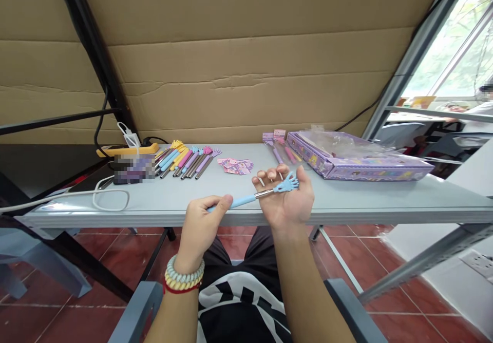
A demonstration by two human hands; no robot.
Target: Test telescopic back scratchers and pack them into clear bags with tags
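Observation:
My left hand (206,221) is closed round the light blue handle of a telescopic back scratcher (243,200), thumb along the grip. The scratcher slants up to the right, with a short length of its metal rod showing. Its blue hand-shaped head (287,183) lies over the palm of my right hand (287,199). That palm faces up, with the fingers loosely curled and apart, not gripping; whether the head touches the skin I cannot tell. Beyond my left hand, a row of back scratchers (188,162) in blue, yellow, pink and purple lies on the table.
Small pink and purple cards (235,166) lie mid-table (173,194). Packaged scratchers (283,148) sit beside a purple box (358,160) topped with clear plastic. At left are a yellow power strip (133,149), a white cable (111,191) and a blurred item. Cardboard (246,60) backs the table.

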